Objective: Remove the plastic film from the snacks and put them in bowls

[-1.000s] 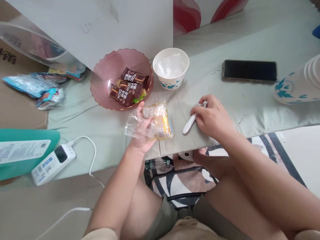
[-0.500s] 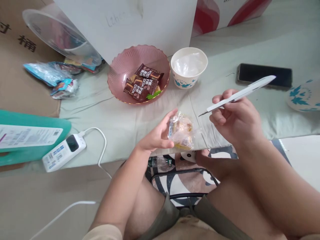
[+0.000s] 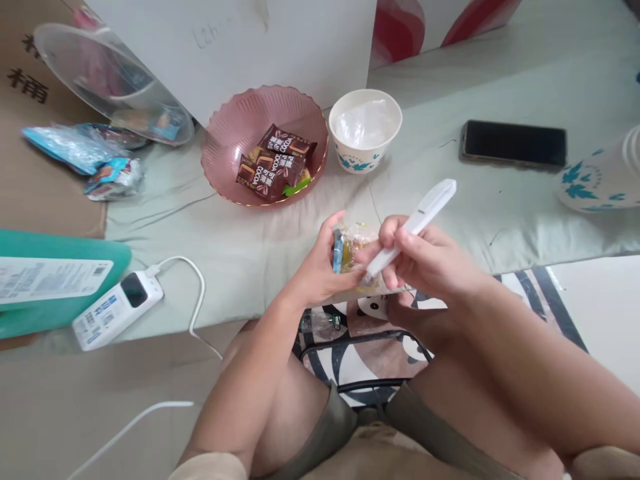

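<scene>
My left hand [image 3: 323, 267] is curled around a small snack pack [image 3: 354, 250] in crinkled clear plastic, with yellow inside and a blue patch at its left side. Between the fingers and thumb of my right hand [image 3: 425, 257] is a slim white utility knife [image 3: 425, 210]. Its front end points down and left, against or very close to the pack and my left thumb; the blade itself cannot be made out. Both hands are close together at the table's front edge, and my right fingers partly cover the pack.
Behind the hands stand a pink glass bowl [image 3: 220, 157] of cocoa snack packets [image 3: 273, 167] and a paper cup [image 3: 363, 160] lined with plastic. A phone [image 3: 514, 143] and another paper cup [image 3: 593, 183] are right. Left are a power bank [image 3: 117, 310] with its cable and a green container [image 3: 60, 240].
My right hand has moved left and down with the utility knife, bringing its front end from beside the pack onto or right next to it. My left hand keeps hold of the pack.
</scene>
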{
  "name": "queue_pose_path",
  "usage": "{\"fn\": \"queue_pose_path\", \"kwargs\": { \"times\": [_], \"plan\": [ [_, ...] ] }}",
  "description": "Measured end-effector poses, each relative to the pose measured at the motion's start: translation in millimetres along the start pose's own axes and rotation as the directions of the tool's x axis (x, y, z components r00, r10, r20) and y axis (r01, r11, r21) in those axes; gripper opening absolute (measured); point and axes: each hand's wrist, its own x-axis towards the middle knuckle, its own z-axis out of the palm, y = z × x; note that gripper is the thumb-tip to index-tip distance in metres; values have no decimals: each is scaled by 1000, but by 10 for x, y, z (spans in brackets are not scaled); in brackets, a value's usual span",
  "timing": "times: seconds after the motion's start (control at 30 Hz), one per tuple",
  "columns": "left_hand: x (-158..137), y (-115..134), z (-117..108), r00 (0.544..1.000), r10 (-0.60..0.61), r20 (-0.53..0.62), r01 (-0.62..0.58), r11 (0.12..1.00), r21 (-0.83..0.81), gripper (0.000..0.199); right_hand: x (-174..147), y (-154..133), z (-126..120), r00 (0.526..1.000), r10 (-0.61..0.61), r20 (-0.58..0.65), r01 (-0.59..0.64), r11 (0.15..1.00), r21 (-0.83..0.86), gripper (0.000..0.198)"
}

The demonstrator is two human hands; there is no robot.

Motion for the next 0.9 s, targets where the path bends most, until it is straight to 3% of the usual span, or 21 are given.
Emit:
{"fn": "queue_pose_path", "kwargs": {
  "times": [0.17, 0.3, 0.37, 0.47, 0.53, 0.63, 0.77, 0.9],
  "plan": [
    [-18, -39, -79, 994, 51, 94, -47, 998, -50, 114, 132, 46, -137, 985, 26, -170, -25, 1000, 8, 60],
    [-32, -23, -82, 997, 55, 54, -42, 975, -218, 92, 158, 30, -133, 981, -27, -192, 26, 1000, -8, 61],
    [-39, -8, -73, 998, 59, 3, -56, 954, -295, 85, 164, 9, -108, 982, -57, -181, 56, 998, -10, 62],
    [-43, 27, -63, 986, 66, -151, -118, 922, -368, 91, 173, -17, -69, 980, -109, -166, 101, 993, -55, 64],
    [-36, 54, -55, 961, 65, -269, -170, 906, -387, 93, 178, -16, -42, 978, -137, -155, 122, 987, -100, 66],
    [-9, 71, -25, 917, 88, -390, -259, 874, -411, 79, 183, 34, 8, 979, -158, -126, 144, 983, -112, 69],
    [39, 13, 30, 890, 169, -424, -339, 866, -367, 75, 209, 164, 79, 965, -201, -168, 196, 980, -43, 67],
    [68, -69, 43, 881, 176, -438, -312, 914, -261, 66, 250, 272, 93, 935, -215, -281, 218, 976, -21, 66]
  ]
}}
